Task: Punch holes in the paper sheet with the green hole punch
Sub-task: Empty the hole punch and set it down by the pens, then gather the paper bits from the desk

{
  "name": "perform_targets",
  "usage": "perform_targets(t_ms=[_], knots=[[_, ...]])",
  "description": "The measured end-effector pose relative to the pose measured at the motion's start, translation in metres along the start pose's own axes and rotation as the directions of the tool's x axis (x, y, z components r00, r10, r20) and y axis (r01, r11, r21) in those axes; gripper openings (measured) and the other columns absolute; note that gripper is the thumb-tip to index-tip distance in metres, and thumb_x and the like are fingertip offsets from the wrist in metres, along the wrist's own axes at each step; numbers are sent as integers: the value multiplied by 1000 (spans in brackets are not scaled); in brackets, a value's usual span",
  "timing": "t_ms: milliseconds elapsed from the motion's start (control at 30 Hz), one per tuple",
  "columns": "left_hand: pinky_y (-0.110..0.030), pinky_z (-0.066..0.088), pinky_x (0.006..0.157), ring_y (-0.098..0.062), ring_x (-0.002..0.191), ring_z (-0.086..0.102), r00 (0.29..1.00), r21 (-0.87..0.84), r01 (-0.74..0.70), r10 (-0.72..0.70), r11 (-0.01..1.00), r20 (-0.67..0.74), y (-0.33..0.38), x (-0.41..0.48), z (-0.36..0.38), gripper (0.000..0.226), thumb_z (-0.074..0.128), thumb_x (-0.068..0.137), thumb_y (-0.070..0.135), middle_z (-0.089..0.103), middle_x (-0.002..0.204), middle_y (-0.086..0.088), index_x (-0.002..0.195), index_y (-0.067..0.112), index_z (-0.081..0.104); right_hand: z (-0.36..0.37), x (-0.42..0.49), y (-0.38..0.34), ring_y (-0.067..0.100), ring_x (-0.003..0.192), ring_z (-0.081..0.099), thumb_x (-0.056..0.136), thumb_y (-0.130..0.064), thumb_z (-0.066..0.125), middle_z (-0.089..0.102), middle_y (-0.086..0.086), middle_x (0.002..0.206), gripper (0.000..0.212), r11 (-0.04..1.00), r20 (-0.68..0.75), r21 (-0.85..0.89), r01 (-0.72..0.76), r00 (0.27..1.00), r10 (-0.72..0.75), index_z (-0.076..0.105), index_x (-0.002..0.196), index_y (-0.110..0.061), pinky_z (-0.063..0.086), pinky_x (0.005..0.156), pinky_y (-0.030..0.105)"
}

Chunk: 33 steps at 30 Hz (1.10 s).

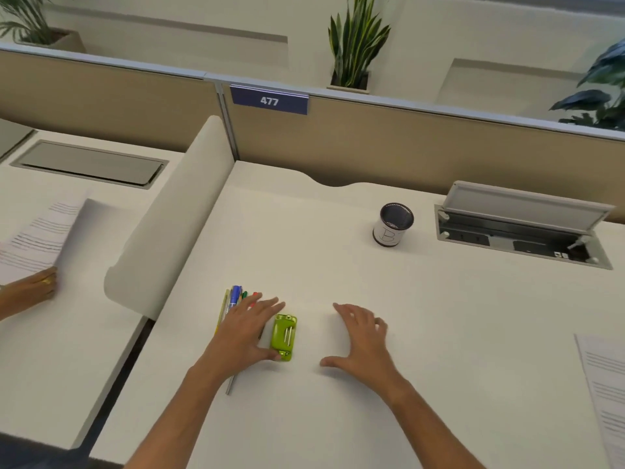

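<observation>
The green hole punch (284, 336) lies flat on the white desk (439, 316), a little left of centre. My left hand (245, 328) hovers just left of it with fingers spread, the thumb tip touching the punch's near end; it covers part of a bunch of pens. My right hand (362, 340) is open over the bare desk to the right of the punch, apart from it. A printed paper sheet (605, 394) lies at the right edge of the desk, partly cut off by the frame.
Several pens and markers (233, 299) lie under and beyond my left hand. A mesh pen cup (392, 225) stands farther back, with an open cable tray (521, 235) to its right. Another person's hand (37, 286) holds papers (37, 238) on the neighbouring desk beyond a divider (172, 225).
</observation>
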<state>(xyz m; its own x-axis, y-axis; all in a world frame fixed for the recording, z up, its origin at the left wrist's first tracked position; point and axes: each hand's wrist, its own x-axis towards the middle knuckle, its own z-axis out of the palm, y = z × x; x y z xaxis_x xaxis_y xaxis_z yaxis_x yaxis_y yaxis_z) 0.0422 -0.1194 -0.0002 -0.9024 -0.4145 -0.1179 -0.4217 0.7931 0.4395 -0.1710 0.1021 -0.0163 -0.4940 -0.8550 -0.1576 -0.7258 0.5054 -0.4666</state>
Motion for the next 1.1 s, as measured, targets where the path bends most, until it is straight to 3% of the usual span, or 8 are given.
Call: perform_targets(t_ms=[133,233,333,467,733,933,1100], knots=[[-52,32,128,-21,158,32,988,22,-102,104,995,-115,20,-5,7,85,72,81,74,50,159,16,153,35,49,-29,-48,78,11,149,29,54,-89,76,36,-15,157,119,982,-138,53,-179,973,185,38,157,-44,17,116,35],[-47,37,126,-20,159,31,967,17,-207,207,978,-150,48,-6,28,69,64,94,68,51,159,13,151,31,52,-43,-76,109,13,148,25,49,-89,80,31,-17,155,121,959,-145,67,-274,949,281,37,155,-48,17,121,40],[-43,36,127,-17,162,26,953,9,-274,272,962,-135,81,-4,52,62,55,103,63,47,163,11,154,29,49,-44,-87,119,14,145,25,48,-91,78,30,-18,152,121,950,-137,65,-307,940,313,37,154,-50,18,124,45],[-42,30,131,-17,164,18,940,-18,-338,336,941,-63,115,1,88,64,51,107,57,36,170,8,161,25,40,-36,-83,119,11,140,28,50,-92,76,32,-20,146,115,946,-122,84,-312,939,320,39,152,-53,18,120,40],[-45,22,133,-16,166,4,966,13,-257,257,966,12,138,18,121,72,41,110,57,13,178,8,168,21,19,-29,-50,129,16,129,37,67,-82,75,40,-15,134,82,950,-186,67,-306,931,314,51,138,-50,20,109,34],[-45,26,131,-18,166,7,983,62,-182,183,981,-12,135,26,136,73,42,109,57,15,178,5,168,17,23,-33,-21,139,12,117,43,71,-72,80,45,-17,120,57,951,-231,115,-287,923,307,62,117,-46,22,101,34],[-43,27,131,-18,166,7,986,101,-166,167,981,-7,135,27,139,72,42,109,56,14,178,6,168,18,23,-37,-25,146,3,108,47,67,-64,87,52,-24,108,47,944,-237,212,-254,923,302,66,105,-44,24,98,33]])
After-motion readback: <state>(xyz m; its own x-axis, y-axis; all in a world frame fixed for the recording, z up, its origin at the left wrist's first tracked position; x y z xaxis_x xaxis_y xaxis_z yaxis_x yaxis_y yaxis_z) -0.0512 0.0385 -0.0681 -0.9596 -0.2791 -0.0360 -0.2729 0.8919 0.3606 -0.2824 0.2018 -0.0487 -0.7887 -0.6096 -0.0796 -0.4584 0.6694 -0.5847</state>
